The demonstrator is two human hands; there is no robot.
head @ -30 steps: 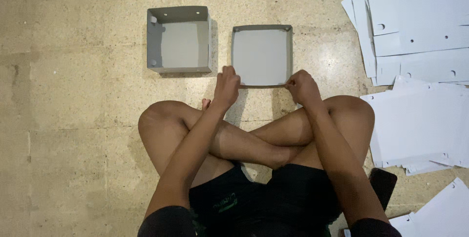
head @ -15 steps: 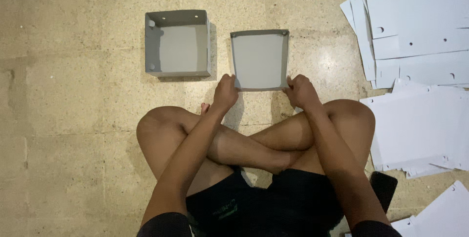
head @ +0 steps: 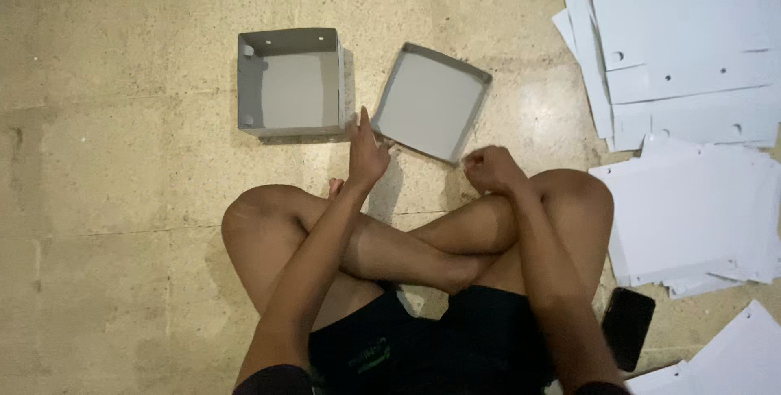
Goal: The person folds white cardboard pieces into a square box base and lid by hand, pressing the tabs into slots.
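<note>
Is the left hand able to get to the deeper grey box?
Probably yes. The left hand is at the shallow tray's corner, and the deeper box sits right beside it, with only bare floor between.

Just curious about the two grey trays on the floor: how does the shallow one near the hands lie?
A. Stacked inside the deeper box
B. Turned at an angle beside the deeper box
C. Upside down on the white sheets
B: the shallow grey tray sits skewed on the floor, right of the squarely set deeper grey box, with the left hand at its near corner.

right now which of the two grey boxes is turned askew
The shallower right box by the left hand sits rotated; the deeper left box lies square with the floor lines.
</note>
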